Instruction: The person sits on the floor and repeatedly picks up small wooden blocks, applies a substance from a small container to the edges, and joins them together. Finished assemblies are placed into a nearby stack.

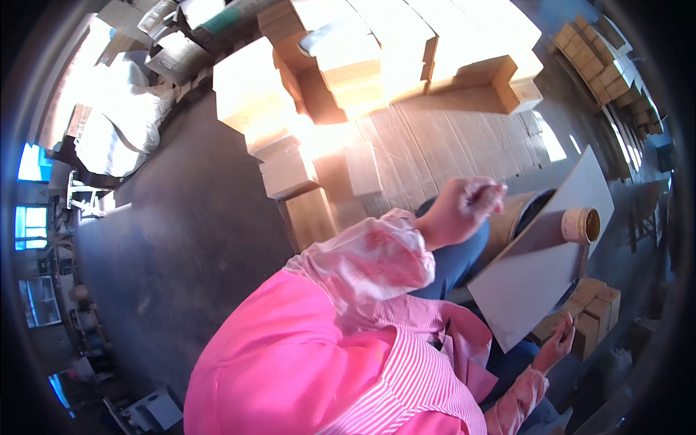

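My left hand (460, 210) is raised over my lap with its fingers pinched together; nothing shows clearly in them. A grey flat board (529, 283) lies tilted across my blue-trousered knees. On it rests a brown roll with a cream end (580, 225). My right hand (554, 346) is low at the board's near edge. Its curled fingers touch a small brown cardboard box (589, 330), and I cannot make out whether it grips anything. Pink sleeves and a pink striped top fill the lower middle.
Stacks of pale cardboard boxes (348, 65) and flattened cardboard sheets (449, 145) lie ahead on the dark floor (188, 232). More small boxes (602, 65) line the upper right. White sacks (116, 123) sit at the upper left.
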The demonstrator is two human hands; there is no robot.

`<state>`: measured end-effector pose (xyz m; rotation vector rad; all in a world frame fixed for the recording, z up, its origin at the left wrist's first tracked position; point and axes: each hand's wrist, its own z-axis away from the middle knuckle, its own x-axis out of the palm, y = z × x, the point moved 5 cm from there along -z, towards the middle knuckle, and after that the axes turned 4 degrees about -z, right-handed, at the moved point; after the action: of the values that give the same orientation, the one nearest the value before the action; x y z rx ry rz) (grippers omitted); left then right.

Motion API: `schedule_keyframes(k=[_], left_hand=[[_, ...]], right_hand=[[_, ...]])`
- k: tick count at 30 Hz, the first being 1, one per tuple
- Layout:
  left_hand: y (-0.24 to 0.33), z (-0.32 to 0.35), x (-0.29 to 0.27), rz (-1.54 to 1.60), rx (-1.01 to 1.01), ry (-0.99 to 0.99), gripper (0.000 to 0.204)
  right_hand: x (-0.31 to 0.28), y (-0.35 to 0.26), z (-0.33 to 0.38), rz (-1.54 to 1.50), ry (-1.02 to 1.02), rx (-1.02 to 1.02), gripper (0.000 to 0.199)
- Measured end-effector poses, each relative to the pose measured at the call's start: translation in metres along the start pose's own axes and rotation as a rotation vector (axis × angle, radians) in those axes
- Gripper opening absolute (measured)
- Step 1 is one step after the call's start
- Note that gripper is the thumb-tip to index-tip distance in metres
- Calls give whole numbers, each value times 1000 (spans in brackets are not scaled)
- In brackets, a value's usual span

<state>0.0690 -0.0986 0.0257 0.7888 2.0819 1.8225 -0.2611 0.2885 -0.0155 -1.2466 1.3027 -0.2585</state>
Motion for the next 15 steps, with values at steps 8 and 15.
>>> schedule_keyframes(k=[8, 15], left_hand=[[-70, 58, -219, -727, -403, 274, 39], [4, 42, -398, -1238, -83, 732, 21]], right_hand=[[38, -8, -1, 40, -32, 12, 28], [39, 0, -8, 71, 24, -6, 28]])
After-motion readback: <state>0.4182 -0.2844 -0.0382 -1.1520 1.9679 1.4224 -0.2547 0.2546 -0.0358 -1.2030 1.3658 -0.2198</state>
